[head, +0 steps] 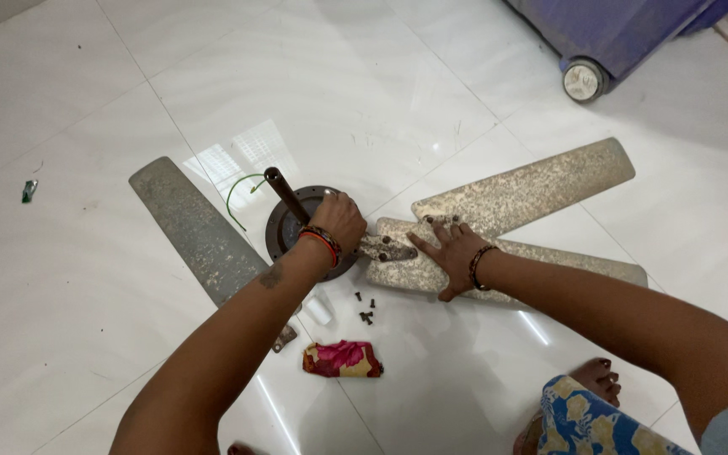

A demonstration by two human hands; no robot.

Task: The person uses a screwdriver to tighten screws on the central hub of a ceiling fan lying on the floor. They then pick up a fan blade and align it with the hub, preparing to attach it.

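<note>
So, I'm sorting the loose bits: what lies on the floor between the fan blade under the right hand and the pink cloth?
In the head view, a few small dark screws lie on the white floor tiles between the fan blade and the pink cloth.

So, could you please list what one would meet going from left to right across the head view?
Green scrap → grey fan blade → green wire → fan motor hub → left hand → right hand → speckled fan blade → grey wheel.

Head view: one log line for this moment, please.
left hand on fan motor hub | right hand flat on blade | loose screws on floor | cloth nearby
</note>
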